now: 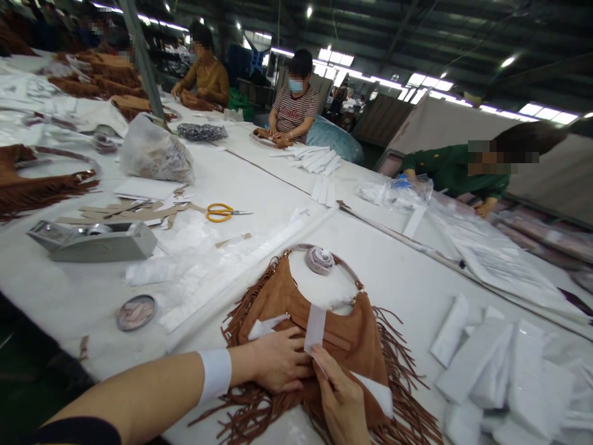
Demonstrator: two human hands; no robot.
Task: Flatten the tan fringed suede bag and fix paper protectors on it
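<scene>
A brown suede handbag (356,340) with long fringes on both sides lies on the table in front of me. Its curved handle (345,267) points away from me. My left hand (280,361) rests flat on the front of the bag, fingers stretched out, with a white band around the wrist. Between thumb and fingers, my right hand (340,395) pinches the lower end of a white strip (315,327) that runs down over the bag's top edge. White paper (377,394) shows beneath my right hand, and another white piece (266,326) lies by my left.
A roll of wrapping (319,259) sits inside the handle loop. Left are a tape dispenser (102,241), yellow-handled scissors (222,212) and a round dish (136,312). White packets (500,358) are piled at right. Several people work across the table (273,191).
</scene>
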